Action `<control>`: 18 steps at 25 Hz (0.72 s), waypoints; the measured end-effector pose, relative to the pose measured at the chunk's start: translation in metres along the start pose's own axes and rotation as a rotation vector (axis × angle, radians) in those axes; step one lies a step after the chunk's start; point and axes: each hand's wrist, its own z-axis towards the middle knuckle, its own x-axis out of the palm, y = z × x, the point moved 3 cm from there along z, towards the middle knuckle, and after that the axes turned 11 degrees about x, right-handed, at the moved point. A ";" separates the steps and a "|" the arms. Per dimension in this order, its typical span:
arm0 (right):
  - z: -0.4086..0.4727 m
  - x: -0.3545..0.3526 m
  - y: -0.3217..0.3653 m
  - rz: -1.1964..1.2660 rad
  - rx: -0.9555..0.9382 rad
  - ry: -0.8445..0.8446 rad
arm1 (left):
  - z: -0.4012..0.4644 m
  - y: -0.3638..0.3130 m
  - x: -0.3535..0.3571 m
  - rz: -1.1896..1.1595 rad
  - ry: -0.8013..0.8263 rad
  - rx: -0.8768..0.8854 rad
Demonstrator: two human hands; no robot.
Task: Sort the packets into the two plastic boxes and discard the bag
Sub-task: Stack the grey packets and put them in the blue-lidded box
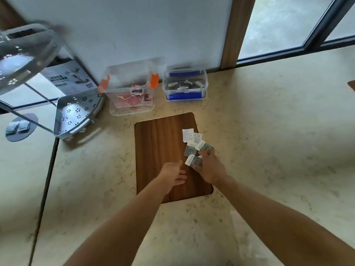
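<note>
Several small grey-and-white packets (194, 143) lie on the right side of a wooden board (159, 150). My right hand (208, 167) rests at the board's right edge, fingers pinching one grey packet (194, 161). Just left of it, my left hand (173, 174) hovers over the board with fingers apart and nothing in it. Against the wall stand two clear boxes: one with orange clips (113, 96) holding red packets, and one with blue clips (204, 83) holding dark packets. No bag is clearly visible.
A perforated grey metal rack (76, 114) stands left of the boxes, with a printed carton (71, 77) behind it. A blurred clear tray (25, 54) juts in at the upper left. Windows line the back right of the stone counter (269, 131).
</note>
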 end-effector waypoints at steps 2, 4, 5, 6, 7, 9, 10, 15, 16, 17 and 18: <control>0.004 0.001 -0.005 -0.003 -0.036 -0.036 | 0.000 0.007 0.008 -0.119 -0.052 -0.018; 0.008 0.003 -0.010 0.051 -0.052 -0.027 | 0.000 0.012 0.017 -0.165 -0.095 -0.023; 0.010 0.004 -0.012 0.141 -0.032 -0.022 | 0.000 0.013 0.022 -0.179 -0.110 -0.027; 0.010 0.003 -0.013 0.278 0.020 -0.004 | 0.000 0.015 0.025 -0.193 -0.118 -0.028; 0.011 0.003 -0.014 0.434 0.084 0.034 | 0.003 0.016 0.028 -0.225 -0.120 -0.024; 0.009 0.005 -0.014 0.625 0.115 0.162 | 0.006 0.015 0.033 -0.364 -0.116 0.005; 0.009 0.007 -0.013 0.602 0.072 0.207 | 0.007 0.014 0.034 -0.439 -0.126 0.030; 0.039 -0.015 -0.019 0.334 0.038 -0.106 | 0.020 0.010 0.030 -0.561 -0.153 0.031; 0.047 -0.020 -0.022 0.261 0.052 -0.154 | 0.021 0.009 0.029 -0.587 -0.129 0.005; 0.054 -0.022 -0.024 0.187 0.058 -0.162 | 0.022 0.009 0.028 -0.622 -0.113 -0.024; 0.058 -0.023 -0.025 0.118 0.052 -0.145 | 0.023 0.010 0.026 -0.647 -0.108 -0.055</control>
